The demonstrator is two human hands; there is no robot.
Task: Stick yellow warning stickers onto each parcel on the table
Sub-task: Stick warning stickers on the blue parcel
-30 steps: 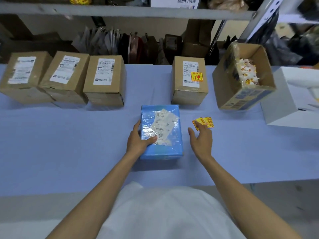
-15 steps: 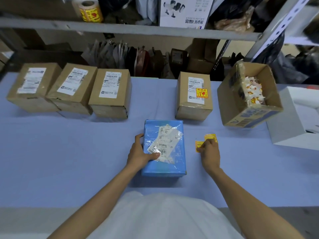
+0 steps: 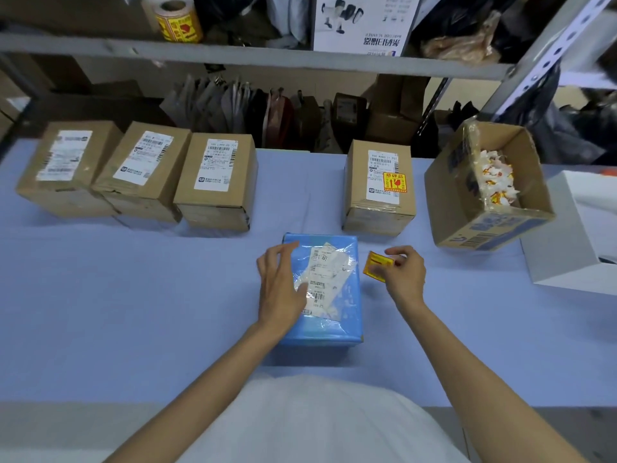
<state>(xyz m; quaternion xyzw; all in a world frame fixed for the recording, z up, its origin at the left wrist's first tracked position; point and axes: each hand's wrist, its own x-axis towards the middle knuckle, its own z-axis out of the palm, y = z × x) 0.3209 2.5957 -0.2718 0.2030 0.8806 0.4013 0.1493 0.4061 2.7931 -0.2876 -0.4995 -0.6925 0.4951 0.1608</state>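
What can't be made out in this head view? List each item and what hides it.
- Yellow sticker: print too small and tilted; right hand covers its right end.
- Blue parcel: left edge hidden under left hand.
- White box: cut off by the right edge.
- Leftmost cardboard parcel: label blurred.

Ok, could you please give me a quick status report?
Left hand steadying blue parcel. Right hand holding yellow sticker, not yet applied. Nothing in the way.

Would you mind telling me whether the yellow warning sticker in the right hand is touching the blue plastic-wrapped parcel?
Apart. The head view shows the yellow warning sticker pinched in the right hand, with a strip of blue tablecloth visible between it and the blue plastic-wrapped parcel.
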